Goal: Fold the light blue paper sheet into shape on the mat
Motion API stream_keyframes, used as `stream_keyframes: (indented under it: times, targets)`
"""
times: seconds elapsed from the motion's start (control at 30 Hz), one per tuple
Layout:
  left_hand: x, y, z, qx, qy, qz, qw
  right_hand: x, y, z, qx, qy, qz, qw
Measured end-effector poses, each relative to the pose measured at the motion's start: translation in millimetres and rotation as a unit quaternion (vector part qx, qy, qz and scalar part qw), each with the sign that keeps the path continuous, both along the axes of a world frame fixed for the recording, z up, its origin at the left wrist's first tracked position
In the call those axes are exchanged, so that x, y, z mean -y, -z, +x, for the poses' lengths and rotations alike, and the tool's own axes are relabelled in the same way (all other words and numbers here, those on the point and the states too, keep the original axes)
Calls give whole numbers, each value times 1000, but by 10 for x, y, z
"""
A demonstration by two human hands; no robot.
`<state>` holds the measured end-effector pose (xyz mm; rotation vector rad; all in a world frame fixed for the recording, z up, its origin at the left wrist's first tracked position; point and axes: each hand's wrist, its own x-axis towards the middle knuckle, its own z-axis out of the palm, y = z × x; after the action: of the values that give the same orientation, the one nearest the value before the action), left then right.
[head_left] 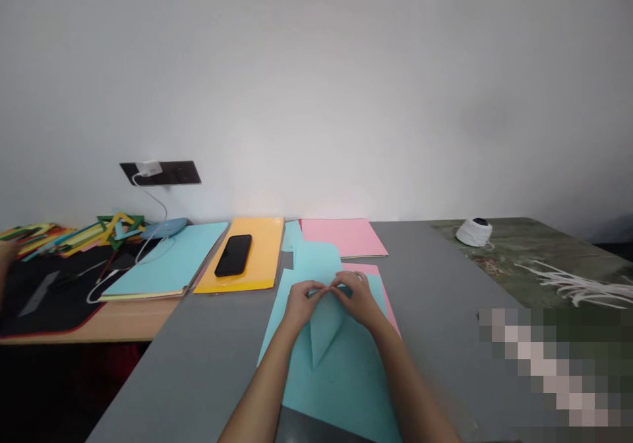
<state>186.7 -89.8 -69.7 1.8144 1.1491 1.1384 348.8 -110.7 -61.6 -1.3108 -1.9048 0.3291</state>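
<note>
Plain pale-grey wall rises behind a smooth grey bench, seen from above and behind a person's two bare forearms. Both hands meet at the centre of the bench. The left hand and the right hand each pinch a folded light-blue paper between thumb and fingers, their fingertips almost together. The folded paper's lower part narrows to a point toward the viewer, and its upper part shows beyond the fingers. Under it lies a larger blue sheet, flat on the bench, with a pink sheet peeking out along its right edge.

Just beyond, near the wall, is a pink stack of paper. To the left, a black phone rests on a yellow-orange stack; beside that is a blue stack with a white cable looping over it, up to a charger in a dark wall socket. Far left, colourful paper strips cover part of a black mat, near another person's partly visible hand. Right, on a green patterned surface, stand a white spool of thread and loose white cords. Pixelation hides the lower right.
</note>
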Motion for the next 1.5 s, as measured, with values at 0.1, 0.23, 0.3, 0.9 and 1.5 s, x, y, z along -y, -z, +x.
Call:
stream_keyframes:
  times: [0.1, 0.23, 0.3, 0.9, 1.5]
  targets:
    - [-15, 19, -1, 41, -11, -33, 999, -3, -2, 14, 0, 15, 6, 1000]
    - [-52, 56, -40, 102, -18, -94, 990, -31, 15, 98, 6, 38, 6, 999]
    - [-66, 72, -55, 113, -19, -106, 988, -46, 28, 133, 7, 44, 5, 999]
    - [-56, 45, -83, 115, 14, -94, 989, -33, 23, 124, 0, 32, 12, 999]
    - [-36, -30, -88, 39, 4, -45, 998, -53, 53, 404, -95, 59, -55, 992]
